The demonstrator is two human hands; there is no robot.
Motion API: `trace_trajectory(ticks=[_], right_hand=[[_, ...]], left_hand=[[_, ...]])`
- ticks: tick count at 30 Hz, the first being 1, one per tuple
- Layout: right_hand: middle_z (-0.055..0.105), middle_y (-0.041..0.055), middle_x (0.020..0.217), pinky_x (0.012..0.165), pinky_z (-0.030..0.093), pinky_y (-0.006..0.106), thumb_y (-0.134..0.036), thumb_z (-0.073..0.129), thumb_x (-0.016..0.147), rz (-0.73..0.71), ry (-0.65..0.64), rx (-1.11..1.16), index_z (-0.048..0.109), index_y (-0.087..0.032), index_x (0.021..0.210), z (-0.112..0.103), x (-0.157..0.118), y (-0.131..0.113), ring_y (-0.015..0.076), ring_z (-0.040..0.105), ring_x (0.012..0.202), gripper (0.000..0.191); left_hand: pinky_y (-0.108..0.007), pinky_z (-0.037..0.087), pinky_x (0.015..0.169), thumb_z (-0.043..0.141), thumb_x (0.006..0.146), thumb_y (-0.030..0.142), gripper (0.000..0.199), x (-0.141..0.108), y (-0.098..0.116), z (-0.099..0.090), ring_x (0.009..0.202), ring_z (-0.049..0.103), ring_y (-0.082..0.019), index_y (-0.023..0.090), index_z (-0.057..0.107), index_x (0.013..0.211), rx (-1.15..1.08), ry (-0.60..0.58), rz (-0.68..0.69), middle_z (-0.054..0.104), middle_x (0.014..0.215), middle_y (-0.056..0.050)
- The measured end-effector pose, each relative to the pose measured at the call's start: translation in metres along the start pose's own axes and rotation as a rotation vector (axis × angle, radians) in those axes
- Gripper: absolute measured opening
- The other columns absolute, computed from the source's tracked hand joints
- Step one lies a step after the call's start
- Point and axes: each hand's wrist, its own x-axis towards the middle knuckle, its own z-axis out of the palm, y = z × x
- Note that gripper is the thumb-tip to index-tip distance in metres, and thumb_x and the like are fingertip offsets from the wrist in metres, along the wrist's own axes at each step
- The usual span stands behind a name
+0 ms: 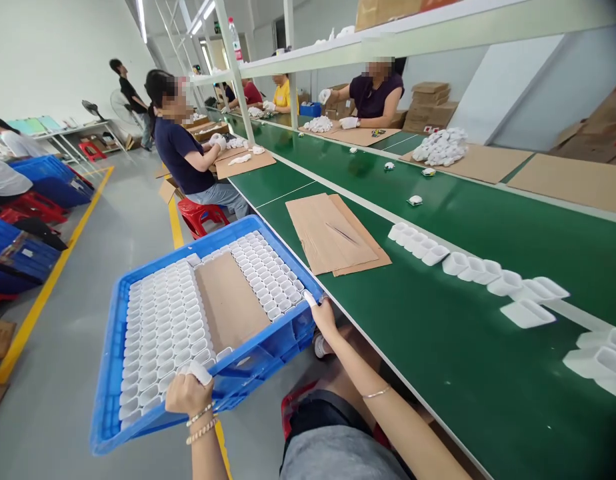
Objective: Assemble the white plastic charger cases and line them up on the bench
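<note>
A blue crate (268, 353) is held tilted beside the green table, over the floor. Rows of small white cups (161, 320) fill its left and right parts, with bare cardboard (231, 300) between them. My left hand (189, 393) is closed round the near rim at the crate's left, a white covering on a finger. My right hand (322, 312) grips the crate's right corner by the table edge, also with white on a fingertip. On the green table, a line of white cups (471, 268) runs toward the right, and cardboard sheets (328, 233) carry thin tweezers (343, 233).
A person in dark blue (181, 147) sits at the table's left side. Across the belt works another person (375, 97) near a white pile (441, 147). Red stool (201, 217) beyond the crate; blue crates (53, 177) stand far left. A shelf (338, 57) hangs above the table.
</note>
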Motion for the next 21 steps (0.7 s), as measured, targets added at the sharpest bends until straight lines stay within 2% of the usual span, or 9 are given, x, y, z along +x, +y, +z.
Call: trace_trajectory(ticks=[4,8,14,18,21], right_hand=[[0.066,0.0150,0.112,0.102,0.038,0.042,-0.056,0.051,0.082,0.032,-0.002,-0.046,0.060,-0.013,0.114,0.002,0.005,0.005,0.0301,0.056,0.116,0.054],[0.062,0.0159,0.121,0.100,0.040,0.039,-0.056,0.055,0.079,0.053,-0.016,-0.064,0.058,-0.013,0.116,0.004,0.002,0.006,0.0299,0.054,0.118,0.057],[0.066,0.0192,0.108,0.091,0.045,0.041,-0.057,0.059,0.075,0.151,-0.044,-0.115,0.060,-0.012,0.103,0.007,-0.006,0.001,0.0349,0.060,0.107,0.053],[0.066,0.0183,0.109,0.090,0.044,0.042,-0.056,0.061,0.074,0.181,-0.056,-0.116,0.061,-0.013,0.104,0.008,-0.008,0.000,0.0356,0.060,0.106,0.052],[0.062,0.0187,0.118,0.095,0.042,0.041,-0.057,0.055,0.077,0.189,-0.040,-0.094,0.059,-0.013,0.111,0.015,-0.010,0.001,0.0346,0.055,0.114,0.056]], left_hand=[[-0.033,0.034,0.058,0.049,0.071,0.038,0.043,0.001,-0.005,0.005,0.056,0.043,-0.021,0.026,0.014,0.049,0.005,-0.001,-0.006,0.037,0.051,-0.004],[-0.031,0.033,0.057,0.048,0.073,0.043,0.045,0.007,-0.011,0.007,0.055,0.041,-0.020,0.025,0.015,0.048,0.011,0.019,-0.016,0.035,0.049,-0.004],[-0.030,0.026,0.056,0.044,0.074,0.035,0.042,0.019,-0.018,0.003,0.052,0.033,-0.018,0.025,0.013,0.048,0.000,0.055,-0.037,0.028,0.049,-0.002],[-0.030,0.025,0.056,0.043,0.076,0.030,0.041,0.020,-0.017,0.003,0.053,0.033,-0.017,0.025,0.013,0.048,-0.002,0.050,-0.041,0.029,0.051,-0.001],[-0.030,0.027,0.058,0.040,0.079,0.026,0.038,0.017,-0.018,0.003,0.055,0.036,-0.018,0.025,0.015,0.050,0.012,0.020,-0.053,0.033,0.053,-0.002]])
